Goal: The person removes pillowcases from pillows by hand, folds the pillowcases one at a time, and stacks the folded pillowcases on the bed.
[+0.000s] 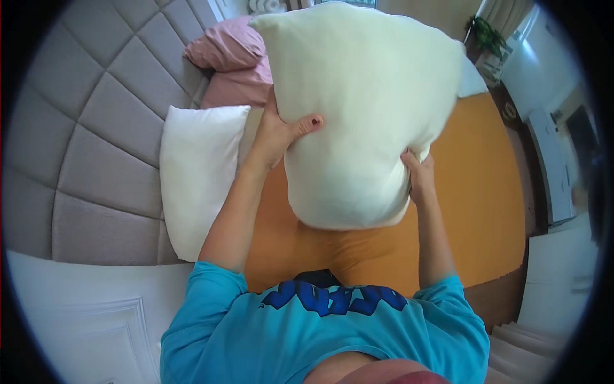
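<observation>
The left fingers (306, 125) and right fingers (411, 161) grip a cream pillow (364, 102) by its two sides, between them and over the bed (473, 192). Left of the left fingers, a white pillow (198, 173) rests by the headboard (112, 173); beyond them is pink bedding (233, 54).

Shirt (288, 345): turquoise, loose cut, soft creases across the front. Left sleeve (198, 313) and right sleeve (457, 313) were short, same turquoise, wide at the hem; both ended around the elbows. Chest carried one print (332, 299): a row of chunky dark-blue letters, jagged edges, darker outlines, partly lost in the fold. Neckline (355, 353) was rounded and plain. Patch of black cloth (320, 277) showed past the shirt front; garment type unclear. Forearms (233, 221), left hand (278, 134), right hand (420, 176): bare.
</observation>
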`<state>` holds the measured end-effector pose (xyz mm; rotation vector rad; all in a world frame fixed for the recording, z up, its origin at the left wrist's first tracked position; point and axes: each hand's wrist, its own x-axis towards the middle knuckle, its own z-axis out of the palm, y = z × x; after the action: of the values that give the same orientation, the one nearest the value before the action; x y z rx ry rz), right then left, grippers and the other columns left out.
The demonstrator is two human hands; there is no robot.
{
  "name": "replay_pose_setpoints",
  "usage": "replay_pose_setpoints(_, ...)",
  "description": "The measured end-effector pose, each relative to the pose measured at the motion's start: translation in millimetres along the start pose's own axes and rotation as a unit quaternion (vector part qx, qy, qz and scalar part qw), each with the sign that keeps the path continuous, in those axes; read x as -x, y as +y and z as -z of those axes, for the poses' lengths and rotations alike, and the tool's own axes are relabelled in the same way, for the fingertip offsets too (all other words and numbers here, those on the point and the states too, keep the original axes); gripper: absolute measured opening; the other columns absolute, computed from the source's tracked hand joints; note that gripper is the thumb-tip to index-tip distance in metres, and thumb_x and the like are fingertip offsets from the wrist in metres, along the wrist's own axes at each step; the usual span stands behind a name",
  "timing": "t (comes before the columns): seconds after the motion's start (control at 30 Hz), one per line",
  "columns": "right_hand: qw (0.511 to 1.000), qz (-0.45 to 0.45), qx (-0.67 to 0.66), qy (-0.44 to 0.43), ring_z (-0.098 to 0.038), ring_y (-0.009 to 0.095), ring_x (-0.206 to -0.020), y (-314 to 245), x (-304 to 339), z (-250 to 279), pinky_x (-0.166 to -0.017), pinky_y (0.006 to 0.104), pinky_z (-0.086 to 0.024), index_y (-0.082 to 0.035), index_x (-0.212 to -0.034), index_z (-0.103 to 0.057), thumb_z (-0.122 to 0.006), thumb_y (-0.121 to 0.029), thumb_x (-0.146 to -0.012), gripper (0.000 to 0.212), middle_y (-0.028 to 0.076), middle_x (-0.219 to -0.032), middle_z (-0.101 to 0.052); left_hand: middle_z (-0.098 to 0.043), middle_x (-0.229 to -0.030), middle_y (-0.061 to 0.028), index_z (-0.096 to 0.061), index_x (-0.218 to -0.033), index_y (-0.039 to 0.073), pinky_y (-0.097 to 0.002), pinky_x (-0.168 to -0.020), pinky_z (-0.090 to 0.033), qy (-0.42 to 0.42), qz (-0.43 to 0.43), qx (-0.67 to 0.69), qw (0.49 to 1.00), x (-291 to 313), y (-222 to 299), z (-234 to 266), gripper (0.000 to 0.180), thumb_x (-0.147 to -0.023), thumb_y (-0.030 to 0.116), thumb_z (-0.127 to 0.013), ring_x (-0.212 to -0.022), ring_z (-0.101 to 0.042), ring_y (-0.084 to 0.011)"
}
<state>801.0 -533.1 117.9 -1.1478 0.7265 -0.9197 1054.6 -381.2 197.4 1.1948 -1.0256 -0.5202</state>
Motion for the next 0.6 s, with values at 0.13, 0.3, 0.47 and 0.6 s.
replay_pose_setpoints(0.13,0.906,0.140,0.392,-0.077,-0.062,0.024,-0.099,-42,47,21,-0.083,0.0349,-0.049,0.000,-0.117,-0.057,-0.072,-0.010,-0.078,0.043,0.014,-0.108,-0.065,-0.057,-0.117,-0.0107,-0.039,-0.131,-0.001,-0.0335,-0.092,-0.047,0.036,-0.159,0.003,0.987,25,65,-19,0.080,-0.073,0.029,-0.084,-0.112,-0.054,-0.0192)
replay_pose_setpoints(0.3,0.835,0.014,0.487,-0.256,-0.064,0.021,-0.084,-127,140,-23,-0.065,0.0316,-0.051,-0.005,-0.114,-0.060,-0.075,-0.006,-0.073,0.044,0.012,-0.098,-0.065,-0.063,-0.097,-0.0063,-0.065,-0.105,0.002,-0.0303,-0.077,-0.050,0.057,-0.195,-0.207,0.957,76,43,-32,0.024,-0.082,0.004,-0.070,-0.095,-0.062,-0.0169)
replay_pose_setpoints(0.47,0.888,0.349,0.261,-0.145,-0.058,0.013,-0.072,-111,180,-112,-0.058,0.0240,-0.046,-0.003,-0.088,-0.066,-0.079,0.003,-0.068,0.024,0.007,-0.088,-0.060,-0.065,-0.091,-0.0132,-0.064,-0.105,0.004,-0.0350,-0.071,-0.051,-0.006,-0.270,-0.222,0.937,114,30,-59,0.036,-0.070,-0.004,-0.065,-0.082,-0.063,-0.0301)
replay_pose_setpoints(0.6,0.851,0.421,0.299,-0.097,-0.060,0.019,-0.074,-68,165,-111,-0.061,0.0292,-0.049,-0.003,-0.093,-0.065,-0.076,0.000,-0.071,0.024,0.008,-0.086,-0.060,-0.067,-0.090,-0.0116,-0.064,-0.095,0.005,-0.0360,-0.064,-0.052,-0.045,-0.253,-0.208,0.944,121,29,-60,0.027,-0.070,-0.002,-0.067,-0.077,-0.065,-0.0289)
